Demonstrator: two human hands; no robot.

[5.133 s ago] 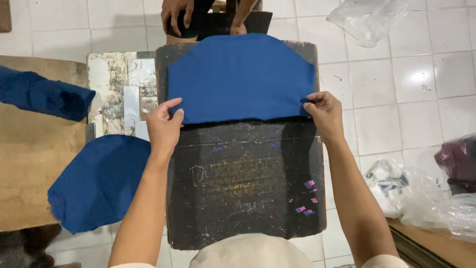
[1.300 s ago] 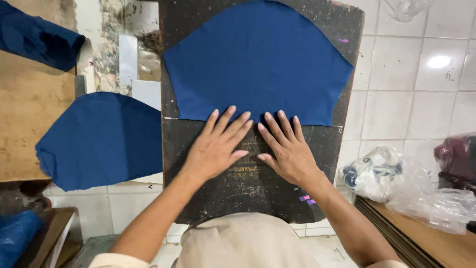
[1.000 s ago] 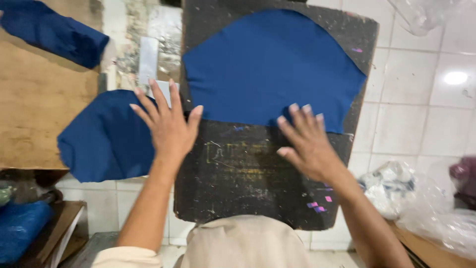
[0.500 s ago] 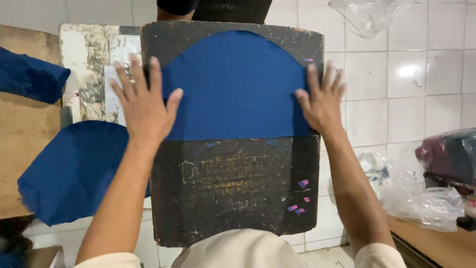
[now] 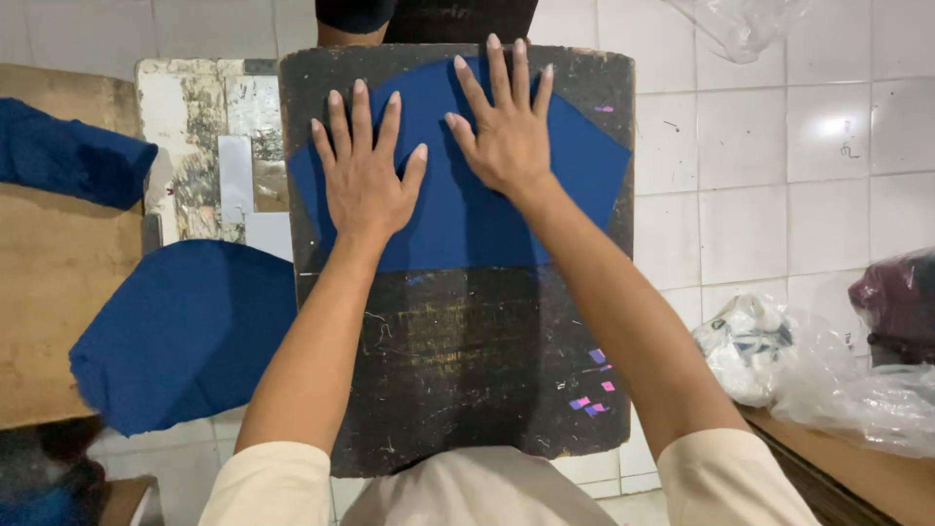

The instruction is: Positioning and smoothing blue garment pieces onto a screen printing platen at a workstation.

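Observation:
A blue fabric piece with a curved top lies flat on the far half of a black, scuffed board. My left hand presses palm down on the cloth's left-centre part, fingers spread. My right hand lies flat on the cloth near the board's far edge, fingers apart and pointing away. Neither hand grips anything.
A stack of blue fabric pieces sits left of the board on a wooden table, with a folded blue cloth farther back. Clear plastic bags lie at the right. Another person's dark clothing shows beyond the board. White tiled floor.
Both hands slid from the cloth's left and right edges toward its middle and far part. Earlier they pressed at the cloth's near edge.

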